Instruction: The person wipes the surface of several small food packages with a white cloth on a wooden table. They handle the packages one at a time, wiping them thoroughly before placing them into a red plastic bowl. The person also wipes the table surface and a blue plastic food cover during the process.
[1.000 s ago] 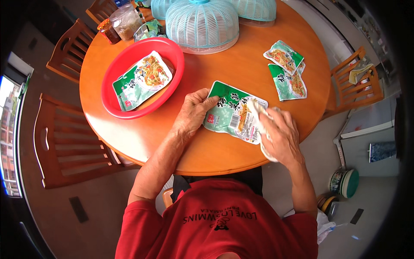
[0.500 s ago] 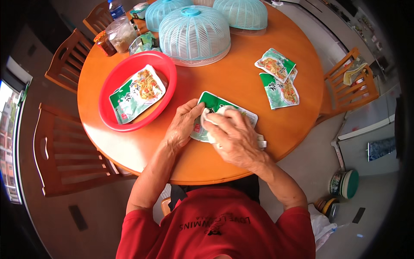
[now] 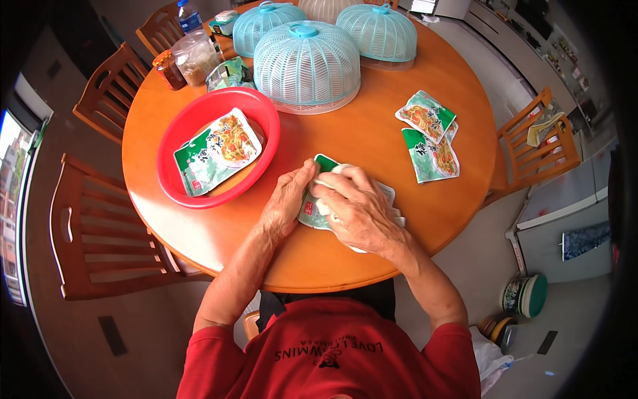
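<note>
A green and white food pouch [image 3: 310, 214] lies flat on the table close in front of me. At its left edge, my left hand [image 3: 286, 198] pinches the pouch between thumb and fingers. My right hand [image 3: 362, 211] presses a bunched white cloth [image 3: 323, 207] onto the pouch's face, covering most of it. A red basin [image 3: 271, 156] to the left has a similar pouch [image 3: 220, 151] in it, printed with a noodle-like dish. On the right, a few more pouches overlap, the upper pouch [image 3: 425, 114] lying partly across a lower one [image 3: 432, 159].
Blue mesh food covers [image 3: 306, 70] stand at the back of the round wooden table [image 3: 372, 133]. Behind the basin are a clear jar [image 3: 196, 58], a red-brown jar [image 3: 169, 70] and a water bottle [image 3: 189, 17]. Wooden chairs [image 3: 113, 229] surround the table.
My right hand and the cloth have shifted slightly across the pouch, covering more of its upper part. My left hand stays at its left edge. The whole view has tilted a little.
</note>
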The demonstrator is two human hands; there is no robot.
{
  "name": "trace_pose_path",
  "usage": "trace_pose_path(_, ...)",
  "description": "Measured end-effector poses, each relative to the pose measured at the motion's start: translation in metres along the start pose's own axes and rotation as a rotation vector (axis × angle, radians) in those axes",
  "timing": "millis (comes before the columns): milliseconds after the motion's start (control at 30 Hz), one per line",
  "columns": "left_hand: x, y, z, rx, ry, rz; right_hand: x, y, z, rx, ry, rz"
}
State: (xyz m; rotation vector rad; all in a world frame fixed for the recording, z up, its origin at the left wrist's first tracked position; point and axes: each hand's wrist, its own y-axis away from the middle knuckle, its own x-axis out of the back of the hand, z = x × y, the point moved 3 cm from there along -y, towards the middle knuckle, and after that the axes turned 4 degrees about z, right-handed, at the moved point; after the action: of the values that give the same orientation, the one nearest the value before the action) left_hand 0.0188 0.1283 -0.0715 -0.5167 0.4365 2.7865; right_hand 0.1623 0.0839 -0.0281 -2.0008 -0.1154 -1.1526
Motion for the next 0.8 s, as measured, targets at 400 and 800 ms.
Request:
trace_pose_path(400,0.002,-0.002,-0.013,-0.088,-0.038,0.012,0.006,0.016,0.030,-0.343,0.217,0.017)
trace_pose_path(800,-0.003,0.001,-0.008,-0.066,0.008,0.057,0.074,0.089,0.008,-0.174,-0.341,-0.486)
